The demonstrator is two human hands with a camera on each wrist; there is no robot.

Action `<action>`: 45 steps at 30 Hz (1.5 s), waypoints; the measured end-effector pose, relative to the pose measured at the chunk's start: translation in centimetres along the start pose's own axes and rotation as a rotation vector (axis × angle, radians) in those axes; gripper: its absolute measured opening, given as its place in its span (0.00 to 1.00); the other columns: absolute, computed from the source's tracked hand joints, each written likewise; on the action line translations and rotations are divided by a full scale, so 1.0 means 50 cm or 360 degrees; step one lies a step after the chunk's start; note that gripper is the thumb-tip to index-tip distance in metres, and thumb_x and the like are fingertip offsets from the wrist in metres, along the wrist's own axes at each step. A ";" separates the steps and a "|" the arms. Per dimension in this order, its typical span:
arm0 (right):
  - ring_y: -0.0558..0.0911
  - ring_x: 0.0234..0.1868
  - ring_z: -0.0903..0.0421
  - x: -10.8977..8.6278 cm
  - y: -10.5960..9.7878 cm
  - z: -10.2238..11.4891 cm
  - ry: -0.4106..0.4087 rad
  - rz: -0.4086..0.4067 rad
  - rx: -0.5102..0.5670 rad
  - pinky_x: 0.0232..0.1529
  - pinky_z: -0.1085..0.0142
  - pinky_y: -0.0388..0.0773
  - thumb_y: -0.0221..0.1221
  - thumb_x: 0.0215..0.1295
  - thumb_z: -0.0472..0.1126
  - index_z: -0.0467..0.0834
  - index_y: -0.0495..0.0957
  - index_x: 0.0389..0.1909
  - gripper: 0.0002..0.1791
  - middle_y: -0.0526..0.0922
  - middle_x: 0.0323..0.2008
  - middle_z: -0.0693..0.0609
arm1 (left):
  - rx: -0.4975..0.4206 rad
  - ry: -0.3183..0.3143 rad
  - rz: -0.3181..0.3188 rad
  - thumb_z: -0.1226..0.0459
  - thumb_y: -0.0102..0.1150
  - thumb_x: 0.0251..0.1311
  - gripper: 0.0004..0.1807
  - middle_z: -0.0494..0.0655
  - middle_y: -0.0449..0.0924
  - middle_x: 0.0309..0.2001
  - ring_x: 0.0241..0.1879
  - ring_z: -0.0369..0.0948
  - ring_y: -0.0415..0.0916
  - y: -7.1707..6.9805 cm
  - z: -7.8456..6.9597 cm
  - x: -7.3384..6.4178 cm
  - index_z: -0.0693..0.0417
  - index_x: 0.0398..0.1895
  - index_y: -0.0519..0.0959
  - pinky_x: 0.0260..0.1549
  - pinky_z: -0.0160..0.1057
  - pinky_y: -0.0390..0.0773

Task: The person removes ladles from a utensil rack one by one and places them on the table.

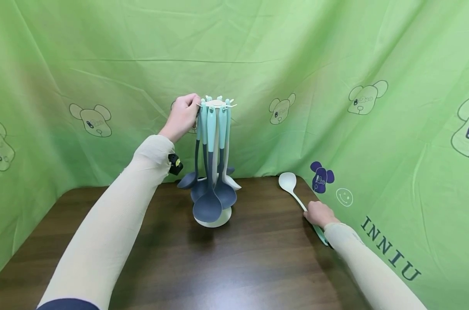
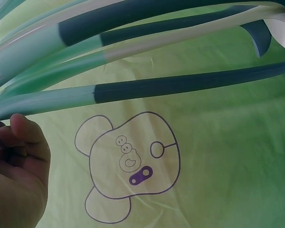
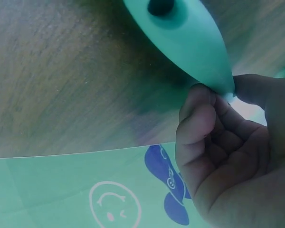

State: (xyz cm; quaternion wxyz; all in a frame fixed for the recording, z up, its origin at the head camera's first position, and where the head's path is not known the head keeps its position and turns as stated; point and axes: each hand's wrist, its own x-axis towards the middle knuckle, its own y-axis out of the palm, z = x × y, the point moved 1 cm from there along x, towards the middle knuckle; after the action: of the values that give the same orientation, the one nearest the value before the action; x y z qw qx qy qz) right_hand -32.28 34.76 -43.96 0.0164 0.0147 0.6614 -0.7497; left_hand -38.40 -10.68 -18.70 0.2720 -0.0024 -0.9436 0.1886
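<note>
A white utensil rack (image 1: 216,104) stands upright, hung round with several utensils with teal handles and grey or white heads. My left hand (image 1: 184,114) is at the rack's top left, fingers curled, pinching the handle top of the leftmost grey ladle (image 1: 187,181). In the left wrist view the curled fingertips (image 2: 20,127) lie right at that handle's end. On the right, a white spoon (image 1: 287,181) with a teal handle lies slanted at the table's right edge. My right hand (image 1: 319,213) pinches it where white stem meets teal handle (image 3: 194,42), between thumb and fingers.
The brown wooden table (image 1: 234,258) carries the rack near its back edge. A green cloth (image 1: 234,51) printed with bear heads hangs behind and along both sides. A large grey ladle (image 1: 207,209) hangs at the rack's front, over its white round base (image 1: 215,223).
</note>
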 end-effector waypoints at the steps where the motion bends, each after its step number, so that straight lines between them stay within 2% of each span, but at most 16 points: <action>1: 0.78 0.26 0.44 0.000 0.001 0.000 0.0002 -0.0001 0.0004 0.27 0.47 0.77 0.58 0.64 0.42 0.41 0.73 0.20 0.15 0.81 0.29 0.39 | -0.0001 0.0000 -0.0006 0.59 0.37 0.76 0.19 0.44 0.61 0.19 0.20 0.50 0.69 0.000 0.000 0.000 0.53 0.22 0.62 0.21 0.38 0.72; 8: 0.78 0.25 0.45 0.004 0.006 0.001 -0.0011 0.0007 0.0001 0.26 0.49 0.77 0.58 0.65 0.43 0.41 0.73 0.20 0.15 0.80 0.27 0.40 | -0.0005 -0.0007 -0.0011 0.59 0.37 0.75 0.19 0.43 0.62 0.19 0.21 0.54 0.70 -0.002 0.001 0.000 0.53 0.22 0.62 0.20 0.37 0.72; 12: 0.79 0.26 0.43 0.004 0.007 0.000 -0.0011 -0.0003 0.0007 0.28 0.47 0.78 0.59 0.65 0.44 0.40 0.73 0.20 0.16 0.81 0.28 0.38 | -0.0005 -0.0010 -0.0015 0.59 0.37 0.76 0.19 0.43 0.62 0.19 0.20 0.51 0.70 -0.002 0.002 0.001 0.53 0.22 0.62 0.21 0.38 0.72; 18: 0.77 0.24 0.46 0.007 0.006 -0.007 0.0026 -0.0006 0.0038 0.24 0.52 0.74 0.60 0.66 0.51 0.41 0.73 0.22 0.20 0.77 0.24 0.43 | -0.0003 -0.0006 -0.0013 0.59 0.37 0.76 0.19 0.43 0.62 0.20 0.17 0.42 0.68 -0.001 -0.001 0.000 0.53 0.22 0.62 0.27 0.47 0.77; 22: 0.77 0.23 0.47 0.011 0.002 -0.004 0.0040 -0.0066 0.0029 0.21 0.52 0.73 0.57 0.67 0.54 0.41 0.73 0.22 0.22 0.77 0.24 0.44 | -0.0011 -0.0003 -0.0008 0.59 0.37 0.76 0.20 0.43 0.62 0.19 0.17 0.41 0.68 0.000 -0.002 -0.002 0.53 0.22 0.62 0.26 0.47 0.78; 24: 0.77 0.22 0.46 0.011 -0.003 0.006 0.0008 -0.0144 0.0023 0.20 0.51 0.73 0.56 0.67 0.54 0.42 0.72 0.21 0.22 0.77 0.23 0.44 | -0.0013 -0.0004 -0.0007 0.59 0.38 0.76 0.20 0.43 0.62 0.19 0.16 0.41 0.68 0.000 -0.002 -0.002 0.53 0.22 0.62 0.25 0.44 0.77; 29: 0.74 0.19 0.46 0.012 -0.022 0.053 -0.0120 -0.0399 0.0009 0.17 0.49 0.71 0.56 0.66 0.52 0.45 0.70 0.17 0.21 0.75 0.19 0.46 | -0.0005 0.0001 -0.0021 0.59 0.38 0.76 0.19 0.43 0.62 0.19 0.16 0.41 0.67 0.000 -0.001 -0.001 0.53 0.22 0.62 0.22 0.39 0.74; 34: 0.69 0.17 0.51 0.002 -0.039 0.121 -0.0267 -0.0565 0.0005 0.15 0.54 0.66 0.56 0.66 0.50 0.50 0.63 0.13 0.23 0.69 0.15 0.51 | -0.0013 -0.0005 -0.0018 0.59 0.38 0.76 0.19 0.43 0.62 0.19 0.16 0.40 0.68 0.001 -0.001 0.000 0.53 0.22 0.63 0.22 0.40 0.74; 40: 0.68 0.16 0.53 -0.016 -0.060 0.210 -0.0469 -0.0677 -0.0006 0.15 0.55 0.64 0.58 0.67 0.48 0.51 0.65 0.15 0.21 0.67 0.13 0.55 | -0.0015 -0.0003 -0.0027 0.60 0.38 0.75 0.19 0.43 0.62 0.19 0.17 0.42 0.68 0.001 -0.003 0.000 0.53 0.22 0.62 0.21 0.37 0.72; 45: 0.68 0.17 0.58 -0.022 -0.075 0.274 -0.0583 -0.0684 -0.0017 0.17 0.58 0.66 0.57 0.68 0.48 0.52 0.67 0.16 0.19 0.67 0.13 0.58 | -0.0008 -0.0012 -0.0023 0.59 0.38 0.76 0.19 0.42 0.62 0.18 0.17 0.45 0.69 0.001 -0.004 -0.002 0.53 0.22 0.62 0.20 0.36 0.72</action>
State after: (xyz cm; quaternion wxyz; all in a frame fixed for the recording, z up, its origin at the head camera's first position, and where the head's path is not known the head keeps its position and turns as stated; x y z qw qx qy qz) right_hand -31.34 21.66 -38.48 -0.0237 -0.2617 0.6392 -0.7227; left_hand -38.23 -10.57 -18.62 0.2697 0.0046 -0.9451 0.1842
